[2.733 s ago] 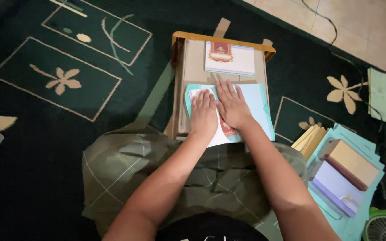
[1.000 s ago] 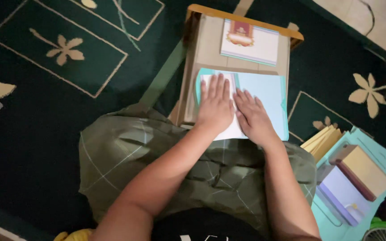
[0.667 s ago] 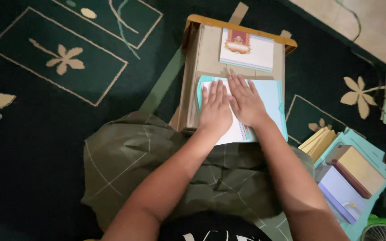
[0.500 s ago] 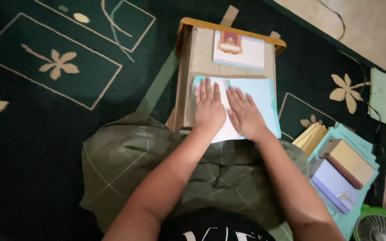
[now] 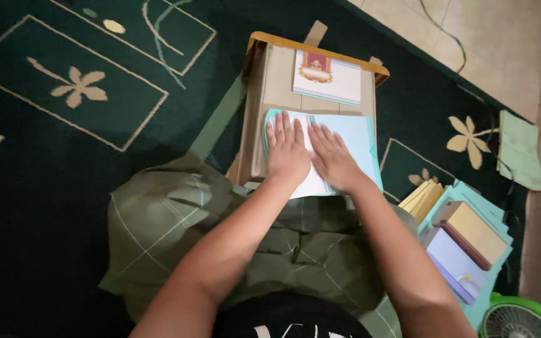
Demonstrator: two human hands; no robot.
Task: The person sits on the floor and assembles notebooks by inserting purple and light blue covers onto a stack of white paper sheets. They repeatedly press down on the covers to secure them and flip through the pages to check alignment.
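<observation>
Left hand and right hand flat, ungrasping, on seemingly one blue paper

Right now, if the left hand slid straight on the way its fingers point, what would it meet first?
The left hand lies flat on the light blue paper, fingers pointing away from the person. Straight ahead, past the paper's far edge, it would likely meet the white card with a red emblem.
</observation>
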